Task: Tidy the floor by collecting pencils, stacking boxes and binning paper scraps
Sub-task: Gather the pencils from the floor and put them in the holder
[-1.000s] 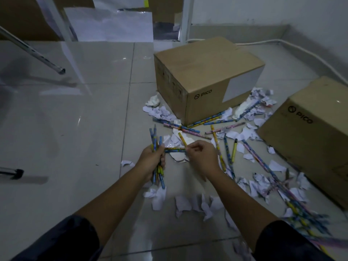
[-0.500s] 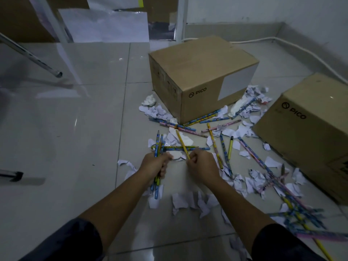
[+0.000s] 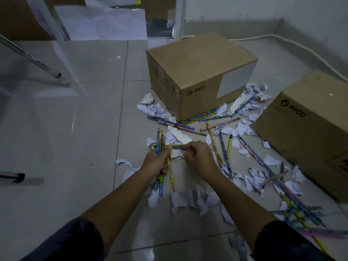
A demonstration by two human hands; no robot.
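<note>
Pencils (image 3: pixel 212 140) are scattered over the pale tiled floor (image 3: pixel 75 129), mixed with torn paper scraps (image 3: pixel 190 200), in front of two closed cardboard boxes. A bundle of pencils (image 3: pixel 160 147) is gripped in the left hand (image 3: pixel 156 162), fingers curled round it, the points fanning upward past the knuckles and the other ends hanging below the wrist toward the scraps. One more pencil (image 3: pixel 173 146) is pinched at its end by the fingers of the right hand (image 3: pixel 199 157) and is held crosswise, level, with its far end laid against the bundle just above the left hand. The two hands are kept close together, above the floor, over a larger piece of white paper (image 3: pixel 178 136).

The nearer box (image 3: pixel 197 76) is set upright just beyond the hands, a pale label on its right face, with several pencils lying against its lower front edge. The second box (image 3: pixel 310 125) is placed to the right, well apart from the first, with scraps and pencils spread between them. A thick cluster of pencils (image 3: pixel 293 206) is seen lower right, partly blurred. A metal rod (image 3: pixel 30 55) slants down at upper left, and a white cable (image 3: pixel 293 42) is run along the wall behind the boxes. Dark sleeves (image 3: pixel 75 240) are visible at the bottom edge
</note>
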